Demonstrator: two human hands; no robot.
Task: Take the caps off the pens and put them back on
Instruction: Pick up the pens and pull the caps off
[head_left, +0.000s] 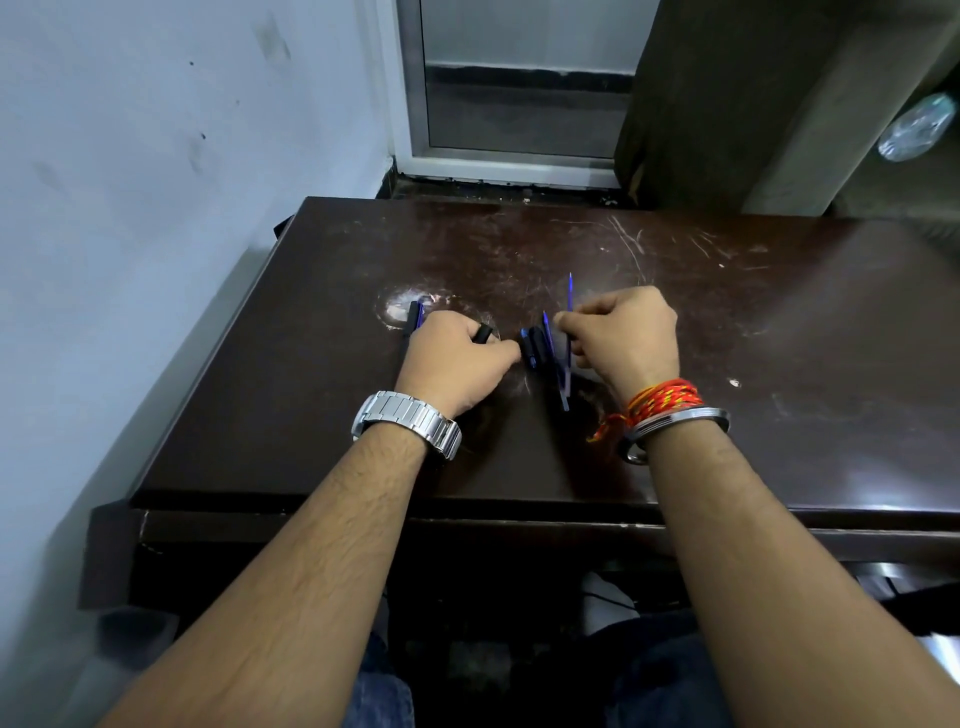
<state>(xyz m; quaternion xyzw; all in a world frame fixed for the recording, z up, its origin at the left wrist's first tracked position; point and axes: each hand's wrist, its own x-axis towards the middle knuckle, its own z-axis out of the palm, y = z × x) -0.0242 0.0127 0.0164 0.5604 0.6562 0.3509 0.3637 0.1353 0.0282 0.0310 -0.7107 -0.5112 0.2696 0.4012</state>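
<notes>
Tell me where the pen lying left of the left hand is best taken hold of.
Put the grip on the exposed far half of the pen, pinching across the thin barrel from above and from the left. It lies flat on the table, pointing away, with the left hand, holding a black cap, crowding its right side and near end.

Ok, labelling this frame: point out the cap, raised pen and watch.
cap (483, 333): head view, its black side.
raised pen (570, 291): head view, its blue upper end.
watch (406, 420): head view, its metal band.
</notes>
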